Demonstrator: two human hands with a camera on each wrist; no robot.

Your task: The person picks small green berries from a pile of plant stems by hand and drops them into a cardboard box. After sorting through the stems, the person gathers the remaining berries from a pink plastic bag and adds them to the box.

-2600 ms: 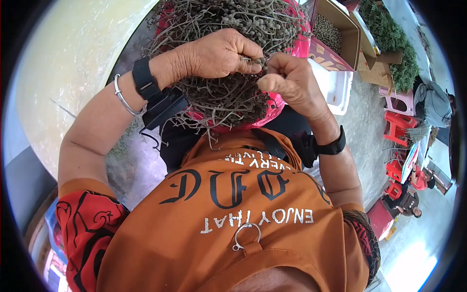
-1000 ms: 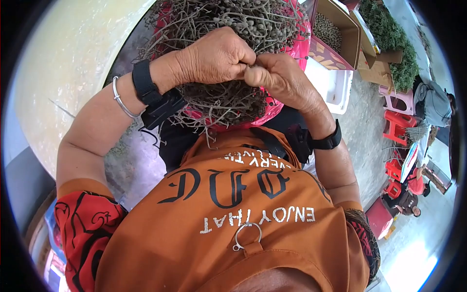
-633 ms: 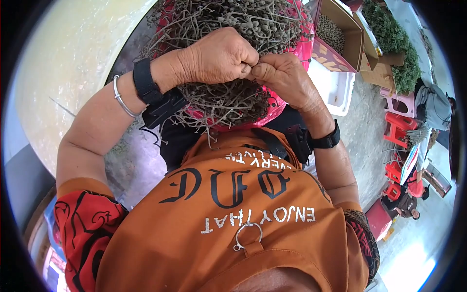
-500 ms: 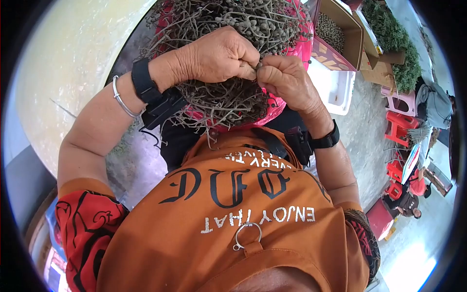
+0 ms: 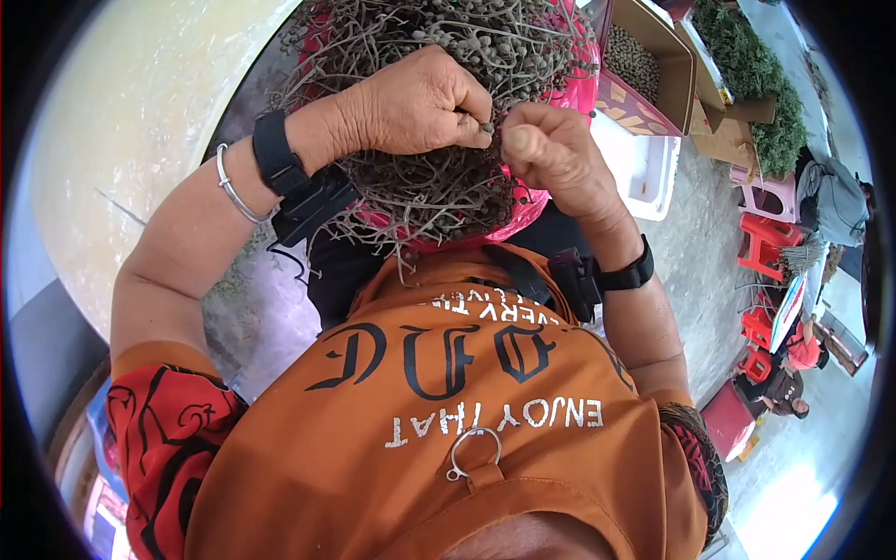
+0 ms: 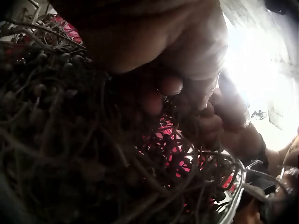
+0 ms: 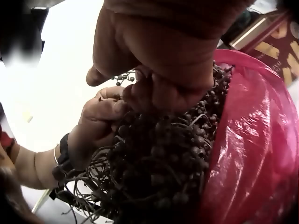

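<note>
In the head view the left hand (image 5: 415, 105), wearing a silver bangle and black band, pinches a small round grey-green fruit (image 5: 487, 128) between thumb and finger. Just beside it, the right hand (image 5: 560, 159) has curled fingers, its thumb raised away from them; its palm is hidden. Beneath both lies a heap of thin grey stems with small round fruits (image 5: 420, 201) in a pink plastic bag (image 5: 581, 89). The right wrist view shows the right hand (image 7: 159, 51) over the heap, close to the left hand (image 7: 96, 116). The left wrist view is dark around the left hand (image 6: 154, 42).
A pale table (image 5: 112, 121) stands at the left. To the right are a cardboard box (image 5: 679, 79) holding loose round fruits, a white tray (image 5: 665, 177), green plants (image 5: 761, 84), and red stools (image 5: 763, 245). Other people are farther off at the right.
The hands, touching at the fingertips half a second ago, are now slightly apart. The right hand has shifted a little right and its thumb has lifted; the left hand has moved slightly up.
</note>
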